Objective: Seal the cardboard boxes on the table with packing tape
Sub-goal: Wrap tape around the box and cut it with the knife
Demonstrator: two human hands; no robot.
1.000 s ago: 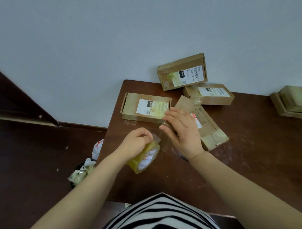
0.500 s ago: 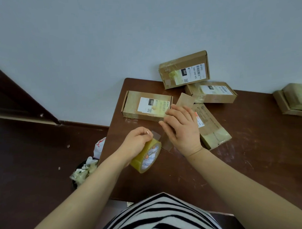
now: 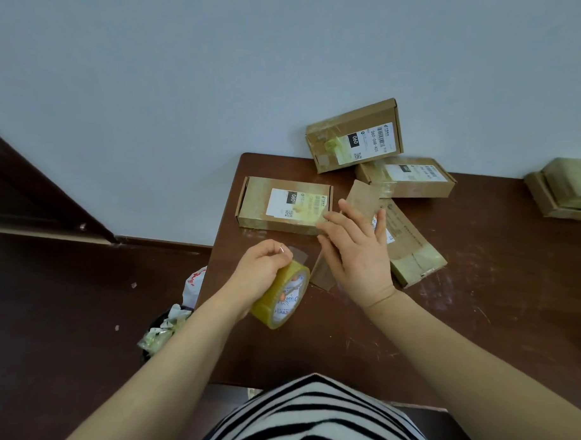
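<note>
The left hand (image 3: 261, 270) is curled round the tape roll (image 3: 285, 295) over the bench's (image 3: 483, 295) near left part. The right hand (image 3: 356, 250) lies flat, fingers straight, on a slanted box (image 3: 412, 248) just beside it. Behind are a labelled box (image 3: 282, 203), a rear box (image 3: 409, 179) and a propped box (image 3: 352, 138) leaning on the pale wall (image 3: 211, 74). More boxes are stacked (image 3: 564, 187) far right. The dark brown bench is scuffed with pale scratches. A bin (image 3: 164, 329) of scraps stands on the dark floor (image 3: 55, 310), left.
</note>
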